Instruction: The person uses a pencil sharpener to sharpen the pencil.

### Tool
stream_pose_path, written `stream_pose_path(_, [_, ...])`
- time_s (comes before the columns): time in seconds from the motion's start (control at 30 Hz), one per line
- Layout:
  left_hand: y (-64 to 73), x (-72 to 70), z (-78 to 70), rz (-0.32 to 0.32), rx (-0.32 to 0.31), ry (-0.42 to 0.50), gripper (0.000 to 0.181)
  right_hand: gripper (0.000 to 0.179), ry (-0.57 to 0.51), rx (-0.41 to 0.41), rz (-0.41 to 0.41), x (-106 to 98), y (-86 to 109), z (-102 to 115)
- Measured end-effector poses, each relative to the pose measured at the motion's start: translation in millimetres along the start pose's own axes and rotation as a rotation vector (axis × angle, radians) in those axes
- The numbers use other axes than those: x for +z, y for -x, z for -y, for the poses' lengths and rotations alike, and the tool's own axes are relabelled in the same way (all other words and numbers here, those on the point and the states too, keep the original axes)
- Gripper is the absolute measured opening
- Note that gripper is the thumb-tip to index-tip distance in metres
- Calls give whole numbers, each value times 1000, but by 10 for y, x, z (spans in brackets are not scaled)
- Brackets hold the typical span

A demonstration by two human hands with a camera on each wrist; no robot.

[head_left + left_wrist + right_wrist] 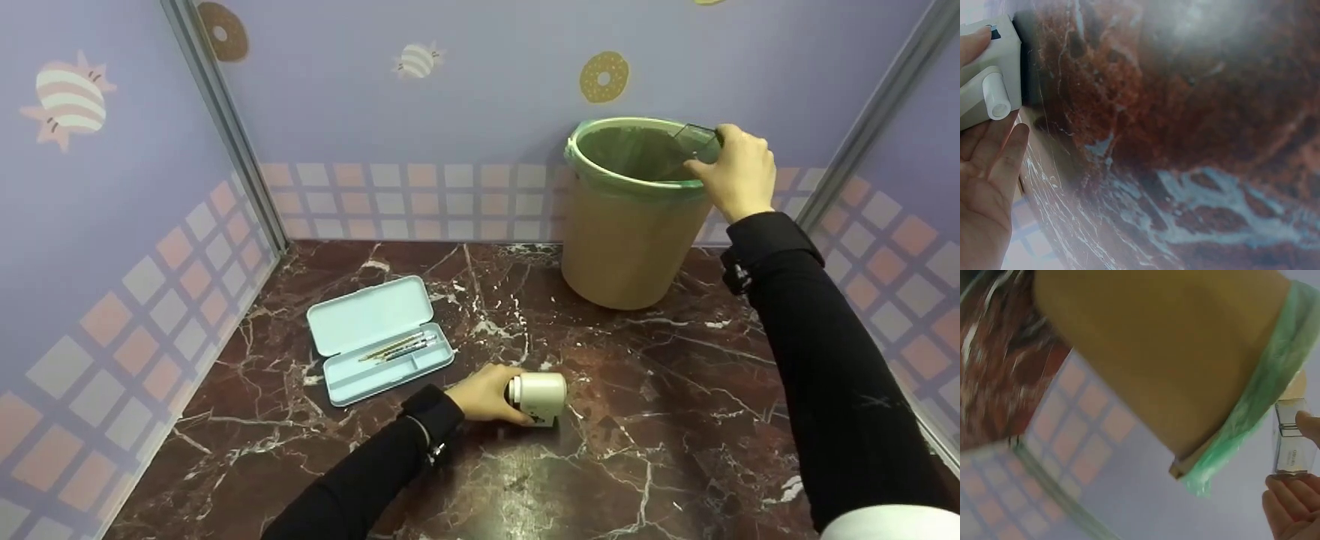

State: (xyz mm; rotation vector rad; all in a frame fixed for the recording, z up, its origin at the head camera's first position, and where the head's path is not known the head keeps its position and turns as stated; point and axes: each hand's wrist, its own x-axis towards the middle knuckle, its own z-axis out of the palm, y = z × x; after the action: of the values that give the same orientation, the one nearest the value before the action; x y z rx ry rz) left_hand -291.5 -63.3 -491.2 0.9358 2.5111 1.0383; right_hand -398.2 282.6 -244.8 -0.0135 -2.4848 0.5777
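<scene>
My left hand [486, 394] grips a small white hand-crank pencil sharpener [543, 391] on the marble table. The left wrist view shows the thumb on its side, and its short white crank knob [997, 102] pointing out. At upper right, my right hand [741, 171] pinches a small clear plastic container [694, 139], thumb on one side and fingers on the other. It is held over the rim of a tan trash bin [626, 247] lined with a green bag [1264, 377]. Printed lettering shows on the container [1293, 453] in the right wrist view; what it contains cannot be made out.
A light blue pencil case [367, 315] lies with its lid raised at left, with several pencils [397, 347] inside. Small pale bits are scattered between the case and the bin. Patterned panels [450, 90] enclose the back and sides. A white rounded object [892, 523] shows at lower right.
</scene>
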Motion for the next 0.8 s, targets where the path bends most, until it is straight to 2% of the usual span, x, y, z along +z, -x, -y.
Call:
stream_pose_path(0.17, [-9, 5, 5, 1, 9, 6, 48, 57, -163, 111, -13, -6, 39, -60])
stream_pose_path(0.37, [-5, 4, 4, 1, 6, 10, 47, 62, -253, 163, -23, -7, 116, -153])
stream_pose_path(0.63, [-16, 8, 6, -16, 1, -34, 50, 69, -369, 146, 36, -96, 293, -262])
stream_pose_path(0.8, [-21, 8, 0, -17, 5, -35, 50, 71, -472, 136, 88, -127, 502, -332])
